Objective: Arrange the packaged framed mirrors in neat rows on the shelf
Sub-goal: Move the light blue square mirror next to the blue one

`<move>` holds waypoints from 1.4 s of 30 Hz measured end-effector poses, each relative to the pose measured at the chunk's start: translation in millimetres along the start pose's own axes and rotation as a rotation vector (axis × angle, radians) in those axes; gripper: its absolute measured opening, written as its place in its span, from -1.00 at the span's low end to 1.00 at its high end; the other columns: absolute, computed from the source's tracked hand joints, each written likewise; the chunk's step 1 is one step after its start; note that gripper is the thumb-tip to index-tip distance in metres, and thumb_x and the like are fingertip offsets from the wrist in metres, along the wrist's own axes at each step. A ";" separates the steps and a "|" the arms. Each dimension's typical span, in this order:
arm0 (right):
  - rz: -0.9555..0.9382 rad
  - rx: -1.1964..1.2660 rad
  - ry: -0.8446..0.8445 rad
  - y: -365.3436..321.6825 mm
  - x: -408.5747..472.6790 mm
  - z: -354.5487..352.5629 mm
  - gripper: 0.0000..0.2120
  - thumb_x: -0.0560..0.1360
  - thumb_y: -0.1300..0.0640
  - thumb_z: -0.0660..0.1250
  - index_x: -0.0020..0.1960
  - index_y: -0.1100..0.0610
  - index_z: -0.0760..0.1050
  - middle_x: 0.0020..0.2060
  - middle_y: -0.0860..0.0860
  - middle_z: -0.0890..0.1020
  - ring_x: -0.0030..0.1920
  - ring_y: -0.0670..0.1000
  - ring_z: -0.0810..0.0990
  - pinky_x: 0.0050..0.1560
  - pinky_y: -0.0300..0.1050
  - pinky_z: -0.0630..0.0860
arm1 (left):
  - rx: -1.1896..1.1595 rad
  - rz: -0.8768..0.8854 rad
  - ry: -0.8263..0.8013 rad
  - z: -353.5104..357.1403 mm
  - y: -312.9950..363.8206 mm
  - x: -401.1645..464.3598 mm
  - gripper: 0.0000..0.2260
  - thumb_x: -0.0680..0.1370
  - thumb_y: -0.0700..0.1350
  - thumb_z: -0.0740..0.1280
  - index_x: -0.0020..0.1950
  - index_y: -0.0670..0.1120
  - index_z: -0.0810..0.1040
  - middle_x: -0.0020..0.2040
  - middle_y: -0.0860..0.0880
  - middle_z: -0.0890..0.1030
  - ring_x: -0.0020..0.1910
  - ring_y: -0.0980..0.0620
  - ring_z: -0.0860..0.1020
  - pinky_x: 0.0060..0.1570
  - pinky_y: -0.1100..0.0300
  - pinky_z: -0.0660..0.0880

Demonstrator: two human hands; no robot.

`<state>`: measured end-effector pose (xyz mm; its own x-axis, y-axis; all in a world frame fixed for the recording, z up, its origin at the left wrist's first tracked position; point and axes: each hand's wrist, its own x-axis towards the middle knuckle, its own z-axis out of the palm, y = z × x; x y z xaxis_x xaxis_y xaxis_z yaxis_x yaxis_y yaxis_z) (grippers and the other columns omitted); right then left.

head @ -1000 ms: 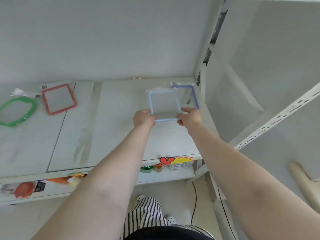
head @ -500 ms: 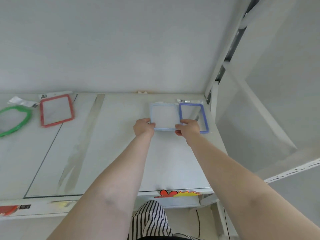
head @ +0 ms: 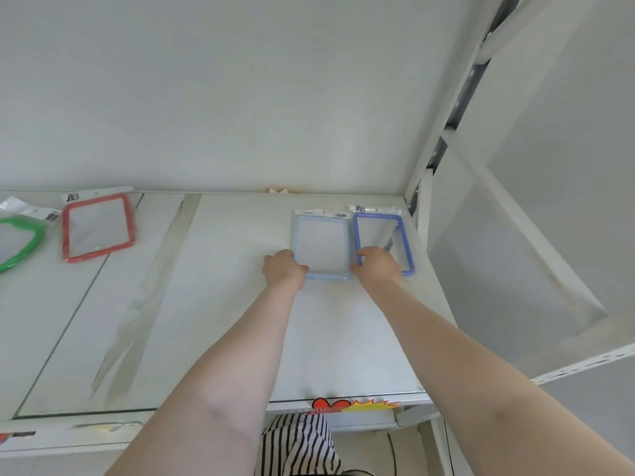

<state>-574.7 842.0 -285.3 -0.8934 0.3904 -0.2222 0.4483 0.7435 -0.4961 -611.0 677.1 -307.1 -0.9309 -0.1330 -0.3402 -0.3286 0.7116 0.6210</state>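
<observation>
A light-blue framed mirror (head: 321, 231) in clear packaging lies flat on the white shelf (head: 223, 304), close to the back wall. My left hand (head: 283, 271) grips its near left corner and my right hand (head: 376, 266) grips its near right corner. Right beside it, touching, lies a darker blue framed mirror (head: 381, 231) against the shelf's right end; my right hand covers part of its near edge. A red framed mirror (head: 98, 230) and a green framed mirror (head: 17, 245) lie far left on the shelf.
The shelf's back wall (head: 240, 97) rises just behind the mirrors. A white upright post (head: 446, 115) bounds the right end. A red and yellow sticker (head: 354, 405) marks the shelf's front edge. Striped clothing (head: 299, 444) shows below.
The light-blue mirror went from tilted up in both hands to lying flat on the shelf next to the darker blue one. The view has moved closer to the shelf.
</observation>
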 end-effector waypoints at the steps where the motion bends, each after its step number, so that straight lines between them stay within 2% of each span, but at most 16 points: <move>1: -0.004 -0.032 0.039 4.0 2.3 -2.1 -0.61 0.53 0.07 0.29 0.35 0.05 0.46 0.26 0.09 0.52 0.19 0.14 0.57 0.15 -0.06 0.49 | 0.089 0.005 0.016 1.3 1.4 -3.0 -0.59 0.49 0.03 0.37 0.27 -0.12 0.48 0.30 -0.18 0.44 0.33 -0.17 0.34 0.14 0.11 0.35; 4: 0.036 -0.040 0.148 17.7 13.1 -6.0 -0.59 0.55 0.03 0.27 0.38 0.04 0.41 0.32 0.11 0.41 0.27 0.15 0.46 0.18 0.00 0.46 | 0.207 0.084 0.096 9.7 4.9 -8.1 -0.39 0.43 0.10 0.44 0.37 -0.15 0.35 0.37 -0.18 0.30 0.37 -0.18 0.27 0.27 0.06 0.33; 7: 0.047 -0.072 0.168 31.9 22.1 -2.2 -0.51 0.55 -0.05 0.24 0.46 0.00 0.30 0.38 0.12 0.34 0.38 0.15 0.29 0.32 0.06 0.38 | 0.219 0.223 0.033 23.0 7.9 -5.7 -0.10 0.42 0.10 0.45 0.57 -0.13 0.01 0.57 -0.17 0.02 0.55 -0.17 0.04 0.50 0.04 0.09; 9: 0.044 -0.074 0.148 38.6 27.3 2.8 -0.46 0.54 -0.10 0.23 0.49 -0.05 0.23 0.45 0.11 0.27 0.48 0.15 0.17 0.46 0.07 0.22 | 0.249 0.264 -0.004 32.1 8.0 -1.7 -0.05 0.43 0.11 0.45 0.58 -0.15 -0.09 0.59 -0.17 -0.08 0.58 -0.16 -0.06 0.54 0.05 -0.01; 11: 0.043 -0.094 0.125 42.3 31.5 7.3 -0.46 0.53 -0.12 0.24 0.47 -0.07 0.24 0.50 0.13 0.18 0.53 0.18 0.06 0.51 0.09 0.09 | 0.261 0.285 0.013 39.0 7.3 1.1 -0.06 0.44 0.10 0.43 0.57 -0.19 -0.10 0.59 -0.18 -0.09 0.58 -0.16 -0.07 0.55 0.04 -0.02; 15: 0.029 -0.111 0.117 46.9 30.9 10.4 -0.57 0.51 -0.12 0.28 0.34 -0.04 0.35 0.50 0.17 0.14 0.52 0.23 0.05 0.51 0.13 0.06 | 0.204 0.290 0.036 43.0 11.0 1.8 -0.06 0.46 0.06 0.43 0.56 -0.23 -0.12 0.59 -0.18 -0.09 0.58 -0.15 -0.08 0.55 0.03 -0.04; 21: 0.028 -0.105 0.097 50.8 27.9 8.7 -0.53 0.53 -0.12 0.25 0.40 -0.05 0.30 0.55 0.16 0.04 0.55 0.22 -0.05 0.53 0.09 -0.05 | 0.196 0.266 0.051 46.0 18.5 0.3 -0.07 0.46 0.05 0.43 0.56 -0.23 -0.12 0.59 -0.17 -0.08 0.58 -0.14 -0.05 0.55 0.06 -0.05; 26: 0.029 -0.127 0.090 49.2 29.7 9.9 -0.51 0.55 -0.13 0.22 0.43 -0.04 0.25 0.55 0.18 0.01 0.56 0.23 -0.08 0.53 0.11 -0.05 | 0.186 0.274 0.064 46.0 18.1 -1.3 -0.08 0.46 0.04 0.43 0.56 -0.24 -0.10 0.59 -0.18 -0.05 0.58 -0.13 -0.03 0.55 0.07 -0.04; 33: 0.044 -0.147 0.098 45.5 33.5 11.8 -0.56 0.54 -0.14 0.23 0.36 0.00 0.32 0.53 0.20 0.06 0.54 0.25 -0.03 0.53 0.13 0.00 | 0.215 0.290 0.058 44.6 14.7 -0.8 -0.10 0.47 0.07 0.41 0.57 -0.21 -0.08 0.59 -0.15 -0.05 0.58 -0.12 -0.05 0.55 0.04 -0.03; 36: 0.045 -0.122 0.108 42.7 30.0 7.2 -0.50 0.55 -0.12 0.22 0.45 -0.03 0.26 0.55 0.18 0.04 0.56 0.22 -0.06 0.53 0.12 -0.03 | 0.248 0.287 0.047 42.0 15.0 -2.8 -0.11 0.48 0.12 0.39 0.57 -0.17 -0.09 0.60 -0.14 -0.09 0.58 -0.13 -0.12 0.54 -0.02 -0.06; 39: 0.006 -0.094 0.167 35.6 19.9 -3.2 -0.47 0.56 -0.09 0.23 0.49 -0.02 0.24 0.54 0.12 0.13 0.55 0.16 0.05 0.52 0.08 0.05 | 0.270 0.291 0.031 29.9 17.4 -8.3 -0.19 0.53 0.13 0.31 0.57 -0.16 -0.06 0.60 -0.14 -0.06 0.58 -0.14 -0.12 0.52 -0.07 -0.07; 42: -0.024 -0.062 0.162 23.1 2.3 -17.8 -0.49 0.54 -0.04 0.29 0.46 0.02 0.32 0.47 0.08 0.30 0.46 0.12 0.25 0.41 0.03 0.25 | 0.275 0.318 0.031 6.0 21.6 -20.6 -0.35 0.57 0.07 0.28 0.54 -0.15 0.12 0.55 -0.15 0.17 0.55 -0.15 0.11 0.49 -0.01 0.11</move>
<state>-565.9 869.7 -282.3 -0.8899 0.4508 -0.0700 0.4322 0.7840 -0.4455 -598.0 699.4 -290.9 -0.9849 0.1047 -0.1378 0.0263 0.8777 0.4786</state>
